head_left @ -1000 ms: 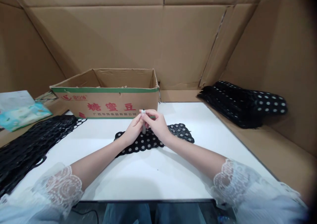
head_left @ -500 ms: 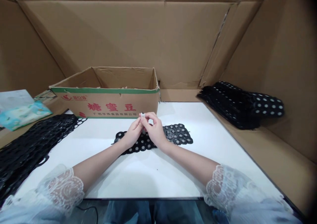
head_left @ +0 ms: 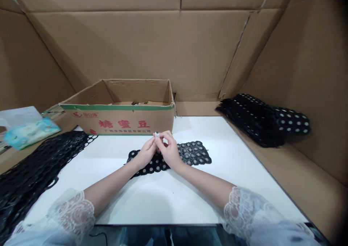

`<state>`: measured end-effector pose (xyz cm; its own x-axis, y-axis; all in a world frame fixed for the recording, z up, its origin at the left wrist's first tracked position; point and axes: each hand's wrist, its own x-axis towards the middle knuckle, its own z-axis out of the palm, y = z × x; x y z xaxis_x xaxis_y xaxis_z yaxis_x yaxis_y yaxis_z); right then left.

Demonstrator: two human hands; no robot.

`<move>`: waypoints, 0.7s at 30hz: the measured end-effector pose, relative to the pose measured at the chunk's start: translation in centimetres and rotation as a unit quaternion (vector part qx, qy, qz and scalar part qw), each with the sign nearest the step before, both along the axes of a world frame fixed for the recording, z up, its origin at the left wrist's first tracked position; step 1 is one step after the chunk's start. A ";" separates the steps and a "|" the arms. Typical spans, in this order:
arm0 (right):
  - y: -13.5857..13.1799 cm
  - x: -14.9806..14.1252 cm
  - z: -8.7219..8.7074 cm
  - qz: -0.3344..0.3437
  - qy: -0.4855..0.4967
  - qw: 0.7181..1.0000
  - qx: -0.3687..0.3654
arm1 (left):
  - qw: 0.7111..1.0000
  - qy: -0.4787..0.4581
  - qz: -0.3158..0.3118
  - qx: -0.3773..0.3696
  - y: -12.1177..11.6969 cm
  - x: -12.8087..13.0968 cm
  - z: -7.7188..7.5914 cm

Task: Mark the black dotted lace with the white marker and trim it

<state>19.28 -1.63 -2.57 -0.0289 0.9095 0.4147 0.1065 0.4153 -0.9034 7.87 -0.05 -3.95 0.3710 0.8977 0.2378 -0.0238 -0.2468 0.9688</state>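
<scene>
A black strip with rows of pale round dots (head_left: 194,154) lies across the white table; its right part shows ringed discs, its left part flat pale dots. Over its middle, my left hand (head_left: 147,154) and my right hand (head_left: 169,150) meet at the fingertips, both closed in a pinch. A small white piece (head_left: 157,134) with a dark spot shows at the joined fingertips. I cannot tell whether it is held or wrapped on a finger. Whatever else is between the fingers is hidden. My hands cover the strip's centre.
Behind my hands stands an open cardboard box (head_left: 125,119) with small black bits inside. Black mesh sheets (head_left: 35,166) are heaped at left, beside a tissue pack (head_left: 31,130). Folded black dotted material (head_left: 261,121) is stacked at right. Cardboard walls (head_left: 130,42) enclose the table (head_left: 190,202).
The view has tilted slightly up, so everything sits lower in the picture and the box's inside shows more. My hands keep the same pinched pose over the strip.
</scene>
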 end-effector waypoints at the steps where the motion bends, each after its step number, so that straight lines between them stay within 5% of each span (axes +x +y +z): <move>1: 0.1 0.0 -0.1 0.001 0.001 1.000 0.002 | 1.000 0.004 -0.002 0.001 0.1 0.0 0.0; 21: 0.1 1.6 0.1 -0.035 -0.100 0.993 0.046 | 0.998 0.045 -0.037 0.021 0.4 0.4 1.3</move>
<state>20.84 -1.49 -2.43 -0.0568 0.8712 0.4877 0.3124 0.4795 -0.8201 8.31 0.34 -2.63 0.4569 0.8575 0.2364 0.0437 -0.2871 0.9569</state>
